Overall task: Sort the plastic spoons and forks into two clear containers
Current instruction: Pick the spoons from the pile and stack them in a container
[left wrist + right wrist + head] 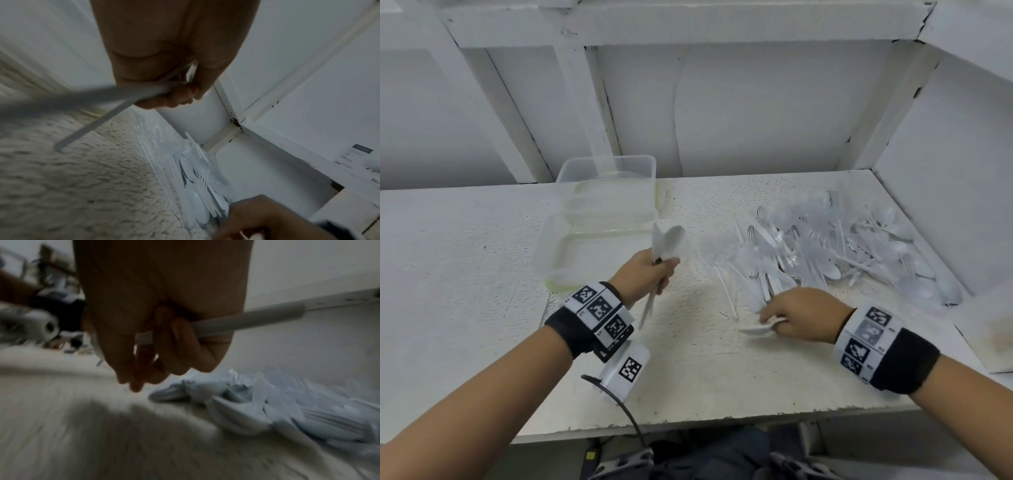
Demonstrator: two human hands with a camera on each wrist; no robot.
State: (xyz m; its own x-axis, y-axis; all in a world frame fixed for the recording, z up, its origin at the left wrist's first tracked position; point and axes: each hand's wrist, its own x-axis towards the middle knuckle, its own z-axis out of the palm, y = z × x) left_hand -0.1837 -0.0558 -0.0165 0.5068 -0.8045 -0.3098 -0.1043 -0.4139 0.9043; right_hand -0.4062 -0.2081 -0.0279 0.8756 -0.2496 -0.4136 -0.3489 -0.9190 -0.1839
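From the head view, my left hand (645, 270) grips a small bunch of white plastic spoons (669, 243), bowls up, beside 2 clear plastic containers (606, 192) on the white counter (465, 257). My right hand (799, 317) holds 1 white plastic spoon (755, 330) low, at the near edge of the pile of white plastic cutlery (842, 246).

In the left wrist view, my fingers (176, 95) curl around the handles.

In the right wrist view, my fingers (180, 344) close on 1 white handle (246, 319).

white speckled table (722, 377), white panelled wall (756, 109), black cable (631, 421)
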